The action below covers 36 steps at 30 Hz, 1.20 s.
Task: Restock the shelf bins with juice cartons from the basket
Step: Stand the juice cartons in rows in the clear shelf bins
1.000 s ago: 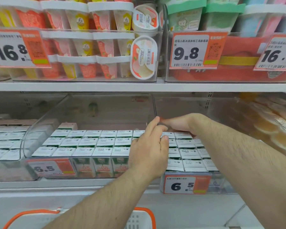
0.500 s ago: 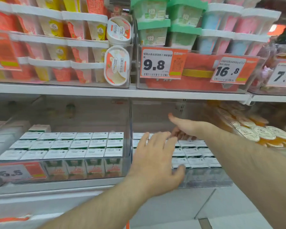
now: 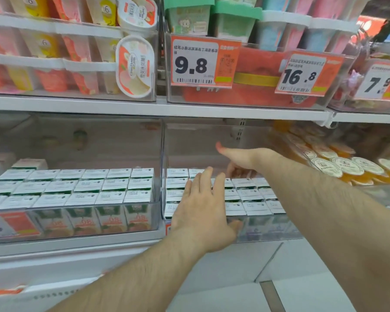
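Observation:
Two clear shelf bins hold rows of white-topped juice cartons. The left bin (image 3: 160, 212) is full of cartons (image 3: 88, 188). Over the front rows of cartons (image 3: 254, 208) in the right bin (image 3: 279, 235), my left hand (image 3: 203, 210) lies flat with straight fingers, thumb at the bin's front wall. My right hand (image 3: 239, 161) reaches to the back row, thumb raised, fingertips down on the carton tops. Neither hand holds a carton. A sliver of the basket (image 3: 2, 291), orange-rimmed, shows at the bottom left.
The shelf above (image 3: 189, 109) carries ice cream tubs and price tags 9.8 and 16.8. Orange jelly cups (image 3: 347, 167) fill the bin to the right. A white ledge and floor lie below the bins.
The view has swung right, so the basket has almost left the frame. My left hand slid to the front of the right bin and flattened. My right hand reached further back, thumb lifted.

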### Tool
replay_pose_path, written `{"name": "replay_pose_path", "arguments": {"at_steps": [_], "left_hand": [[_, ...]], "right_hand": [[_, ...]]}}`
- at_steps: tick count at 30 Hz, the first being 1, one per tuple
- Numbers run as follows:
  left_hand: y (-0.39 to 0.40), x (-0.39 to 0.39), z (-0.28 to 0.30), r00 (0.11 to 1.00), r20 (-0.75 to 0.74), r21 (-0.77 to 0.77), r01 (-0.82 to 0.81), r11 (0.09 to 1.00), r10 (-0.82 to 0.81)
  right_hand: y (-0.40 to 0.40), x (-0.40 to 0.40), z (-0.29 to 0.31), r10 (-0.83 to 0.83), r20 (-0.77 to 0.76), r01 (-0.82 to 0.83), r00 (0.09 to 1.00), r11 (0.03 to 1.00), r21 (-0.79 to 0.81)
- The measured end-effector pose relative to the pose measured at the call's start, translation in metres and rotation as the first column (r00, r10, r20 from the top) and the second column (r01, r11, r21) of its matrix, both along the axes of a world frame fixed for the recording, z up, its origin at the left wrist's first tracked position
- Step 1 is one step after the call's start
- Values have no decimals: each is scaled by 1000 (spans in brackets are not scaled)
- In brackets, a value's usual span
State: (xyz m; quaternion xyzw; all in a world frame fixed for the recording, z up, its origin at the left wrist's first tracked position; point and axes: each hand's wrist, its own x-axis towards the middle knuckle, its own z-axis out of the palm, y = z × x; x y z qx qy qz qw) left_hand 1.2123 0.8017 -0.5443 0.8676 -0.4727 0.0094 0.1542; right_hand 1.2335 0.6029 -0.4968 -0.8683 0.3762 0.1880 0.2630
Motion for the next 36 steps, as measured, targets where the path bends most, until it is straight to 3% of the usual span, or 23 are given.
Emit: {"name": "replay_pose_path", "arguments": {"at_steps": [5, 9, 15, 23, 28, 32, 36], "left_hand": [[-2, 0, -1, 1000, -29, -10, -3, 1000, 2], [-2, 1, -1, 999, -48, -29, -8, 1000, 6], [-1, 0, -3, 999, -31, -38, 6, 999, -7], [0, -1, 1, 1000, -23, -19, -3, 1000, 3], [-1, -1, -1, 1000, -15, -33, 9, 999, -10], [-1, -1, -1, 1000, -14, -45, 3, 999, -3], [0, -3, 1, 1000, -12, -36, -5, 999, 5]], "right_hand": [[-5, -23, -4, -130, -104, 132, 986, 991, 13], [2, -22, -1, -116, -124, 117, 986, 993, 4], [-31, -33, 11, -131, -113, 112, 985, 981, -157], [-21, -40, 18, -126, -189, 100, 974, 985, -142], [-5, -55, 39, -135, -38, 113, 990, 929, -352], [2, -79, 25, -149, -85, 126, 985, 964, -234], [-3, -86, 18, -185, 70, 195, 980, 965, -178]]}}
